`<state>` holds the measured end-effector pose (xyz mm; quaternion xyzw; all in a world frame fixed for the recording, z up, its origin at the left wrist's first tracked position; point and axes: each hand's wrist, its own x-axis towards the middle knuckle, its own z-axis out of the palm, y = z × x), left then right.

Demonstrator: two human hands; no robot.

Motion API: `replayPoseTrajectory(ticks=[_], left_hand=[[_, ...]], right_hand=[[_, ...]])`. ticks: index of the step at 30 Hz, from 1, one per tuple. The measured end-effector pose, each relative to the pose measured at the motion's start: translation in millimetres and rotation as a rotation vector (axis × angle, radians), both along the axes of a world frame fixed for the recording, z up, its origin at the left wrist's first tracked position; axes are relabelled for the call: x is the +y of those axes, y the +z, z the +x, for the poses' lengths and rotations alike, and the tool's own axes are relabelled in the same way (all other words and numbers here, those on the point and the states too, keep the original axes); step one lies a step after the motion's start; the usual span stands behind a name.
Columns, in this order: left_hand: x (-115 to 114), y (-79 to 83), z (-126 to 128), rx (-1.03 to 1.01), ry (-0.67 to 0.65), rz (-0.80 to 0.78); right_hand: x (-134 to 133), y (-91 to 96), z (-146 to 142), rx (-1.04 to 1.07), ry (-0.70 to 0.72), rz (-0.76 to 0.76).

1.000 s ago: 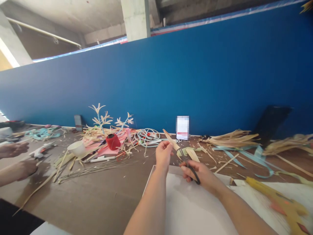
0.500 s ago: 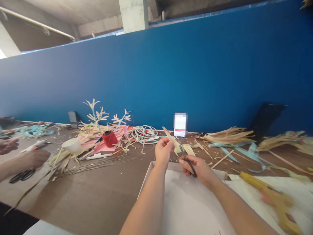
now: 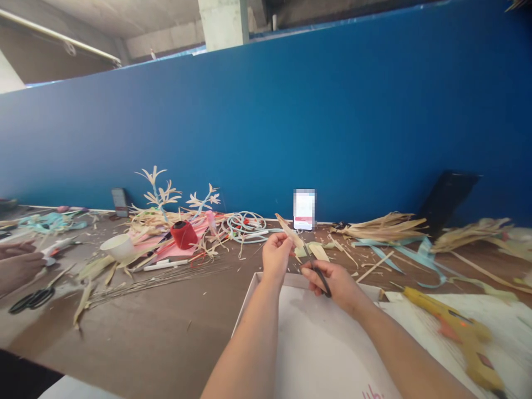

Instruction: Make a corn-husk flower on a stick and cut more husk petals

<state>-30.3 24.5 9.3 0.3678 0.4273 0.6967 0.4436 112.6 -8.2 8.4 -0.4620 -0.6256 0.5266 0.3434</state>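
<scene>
My left hand [image 3: 276, 256] pinches a narrow tan straw strip [image 3: 290, 230] that sticks up and to the left from its fingertips. My right hand [image 3: 336, 284] is closed round the black handles of a pair of scissors [image 3: 316, 267], whose blades reach up to the strip just right of my left fingers. Both hands hover over the far edge of a shallow white box [image 3: 320, 343] on the brown table.
A yellow glue gun [image 3: 459, 332] lies on white paper at the right. Straw bundles [image 3: 384, 227], light-blue ribbon [image 3: 399, 257], a red thread spool [image 3: 183, 235], a white cup [image 3: 118, 247], cable and straw flowers [image 3: 164, 197] litter the table. Another person's hands [image 3: 19, 266] and black scissors [image 3: 31, 300] are at far left.
The view has tilted down and shifted slightly; my hands keep the same hold on strip and scissors. The other person's hands at left moved back, uncovering black scissors on the table.
</scene>
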Motion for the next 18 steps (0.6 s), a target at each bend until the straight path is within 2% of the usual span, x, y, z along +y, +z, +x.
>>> replayPoseTrajectory(ticks=[18], left_hand=[[-0.1, 0.2, 1.0, -0.005, -0.013, -0.01]], right_hand=[[4.2, -4.4, -0.6, 0.001, 0.002, 0.05]])
